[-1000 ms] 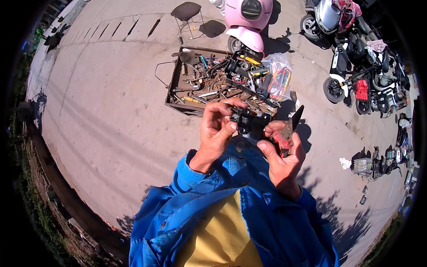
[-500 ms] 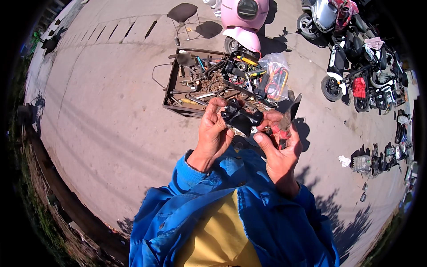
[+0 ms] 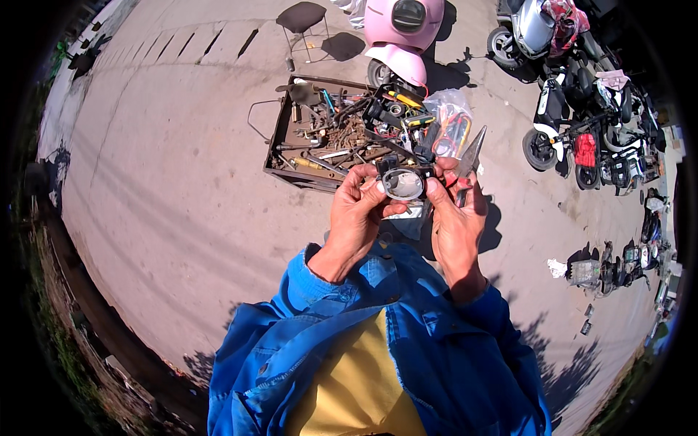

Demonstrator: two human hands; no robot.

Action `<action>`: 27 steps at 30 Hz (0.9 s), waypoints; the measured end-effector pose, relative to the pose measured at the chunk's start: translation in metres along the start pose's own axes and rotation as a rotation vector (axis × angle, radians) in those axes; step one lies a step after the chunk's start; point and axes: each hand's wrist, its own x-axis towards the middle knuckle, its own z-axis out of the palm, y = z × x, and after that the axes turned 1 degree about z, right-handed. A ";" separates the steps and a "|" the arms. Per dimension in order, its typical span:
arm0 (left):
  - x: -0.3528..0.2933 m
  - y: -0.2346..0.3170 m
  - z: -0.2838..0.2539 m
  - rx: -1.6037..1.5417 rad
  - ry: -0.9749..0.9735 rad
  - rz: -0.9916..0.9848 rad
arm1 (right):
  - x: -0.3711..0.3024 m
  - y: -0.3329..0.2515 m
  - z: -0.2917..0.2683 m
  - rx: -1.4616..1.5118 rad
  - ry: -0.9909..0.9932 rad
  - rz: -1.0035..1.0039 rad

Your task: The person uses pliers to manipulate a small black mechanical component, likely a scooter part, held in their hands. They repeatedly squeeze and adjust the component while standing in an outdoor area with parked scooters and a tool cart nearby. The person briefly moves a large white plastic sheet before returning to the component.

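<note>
Between my two hands is a small black lamp (image 3: 404, 184) with a round, clear, silver-rimmed front turned toward me. My left hand (image 3: 355, 211) grips its left side, the thumb on the rim. My right hand (image 3: 456, 224) pinches the opposite side and also keeps hold of red-handled scissors (image 3: 471, 158), their grey pointed blades sticking up past the fingers. A small white piece (image 3: 395, 209) shows by my left fingertips; I cannot make out what it is. Just beyond the hands lies a rusty metal tool tray (image 3: 291, 174).
Tools and loose hardware fill the tray, with a black bin (image 3: 378, 109) and a clear plastic bag (image 3: 452, 109) at its right. A pink scooter (image 3: 396, 54) and a stool (image 3: 301, 17) stand beyond. Several parked scooters (image 3: 556, 138) line the right.
The lamp has been turned so its round clear front faces me. My right hand has come closer around it, and the scissors now point more upright.
</note>
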 end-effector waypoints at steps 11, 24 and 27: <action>-0.001 -0.001 0.000 0.078 0.040 0.009 | -0.002 0.000 0.001 0.104 0.009 0.046; -0.002 -0.002 0.002 -0.021 0.062 -0.093 | -0.007 -0.004 0.005 0.079 -0.041 0.048; -0.002 -0.006 -0.003 -0.037 0.046 -0.121 | -0.007 -0.002 0.002 0.067 -0.036 0.076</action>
